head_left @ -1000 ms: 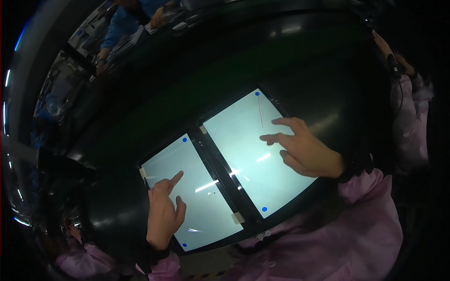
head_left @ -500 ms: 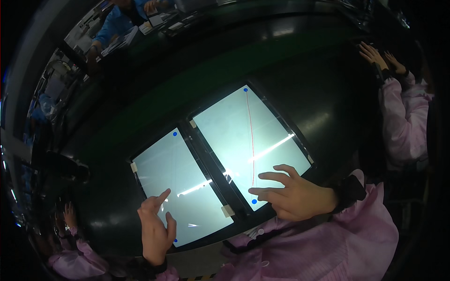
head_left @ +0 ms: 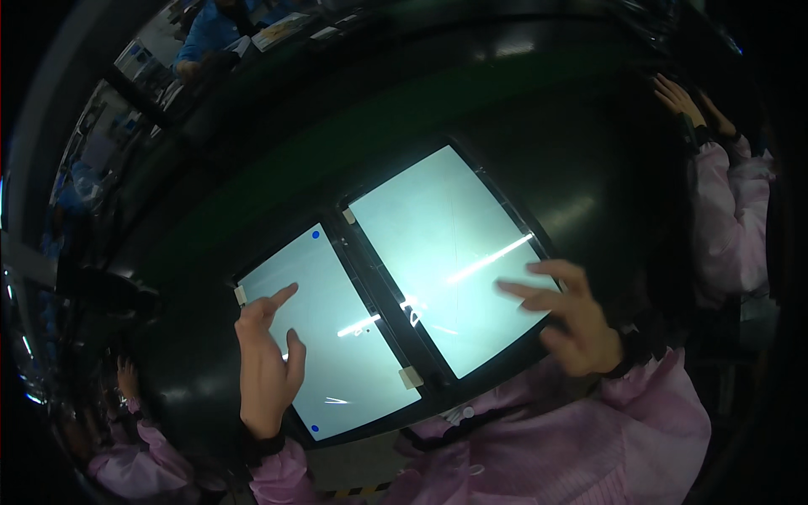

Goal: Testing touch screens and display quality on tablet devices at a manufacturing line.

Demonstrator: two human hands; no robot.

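Two lit touch screens lie side by side on the dark bench. Over the left edge of the left screen (head_left: pixel 337 278) is my left hand (head_left: pixel 268 362), its index finger stretched out over the lit surface and its thumb apart. That screen carries a blue dot (head_left: pixel 316 235) near the top and another blue dot (head_left: pixel 315 428) near the bottom. My right hand (head_left: pixel 581 324) hovers, slightly blurred, at the right side of the right screen (head_left: pixel 438 219), fingers spread and nothing in them. The right screen is plain white-green with reflected light streaks. Whether the left fingertip touches the glass I cannot tell.
Beige tape pieces (head_left: pixel 410 377) sit on the screens' edges. At the right a person in a pink sleeve (head_left: pixel 728 227) holds their hands raised; at lower left is another pink sleeve (head_left: pixel 147 463). Across the bench a person in blue (head_left: pixel 210 34) works among papers.
My right hand has lifted and moved right and away from the right screen's lower dot. The red line and both blue dots there have vanished. My left hand's fingertip has shifted up the left screen.
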